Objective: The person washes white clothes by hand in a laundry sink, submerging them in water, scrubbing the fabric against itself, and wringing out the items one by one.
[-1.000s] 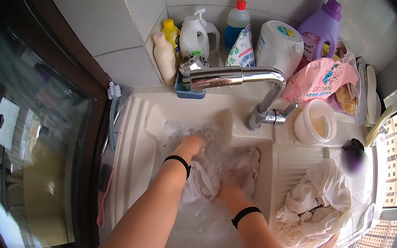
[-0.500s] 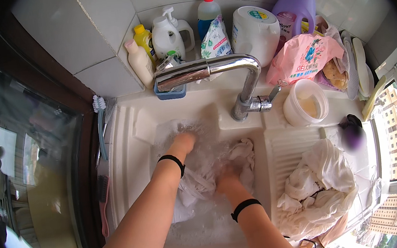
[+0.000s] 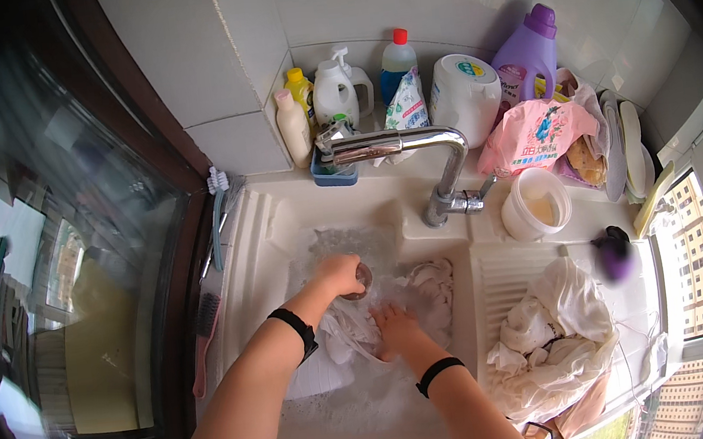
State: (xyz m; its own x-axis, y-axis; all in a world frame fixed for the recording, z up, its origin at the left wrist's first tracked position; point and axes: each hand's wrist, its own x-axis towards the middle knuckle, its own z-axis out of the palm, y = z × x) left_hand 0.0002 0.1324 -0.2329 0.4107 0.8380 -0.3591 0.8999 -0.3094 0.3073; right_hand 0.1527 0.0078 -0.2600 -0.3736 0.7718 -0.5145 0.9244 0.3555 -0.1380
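My left hand [image 3: 340, 274] is just over the soapy water, closed on a small round brownish-grey object [image 3: 364, 280]; its exact kind is not clear. Right beside it, my right hand [image 3: 397, 329] lies with fingers spread on a wet white cloth [image 3: 351, 325]. Part of this cloth sits under the cloudy water, and bunched folds rise at the right wall of the sink [image 3: 240, 271]. A black band circles each of my wrists.
A chrome faucet [image 3: 450, 175] arches over the sink's back. White laundry [image 3: 566, 316] is heaped on the ribbed drainboard at right, near a white tub [image 3: 532, 209]. Detergent bottles [image 3: 337, 91] line the back wall. A brush [image 3: 205, 323] lies along the left edge.
My left hand has come up out of the water with the round object in it. My right hand has risen into sight on the cloth. The whole view has shifted slightly.
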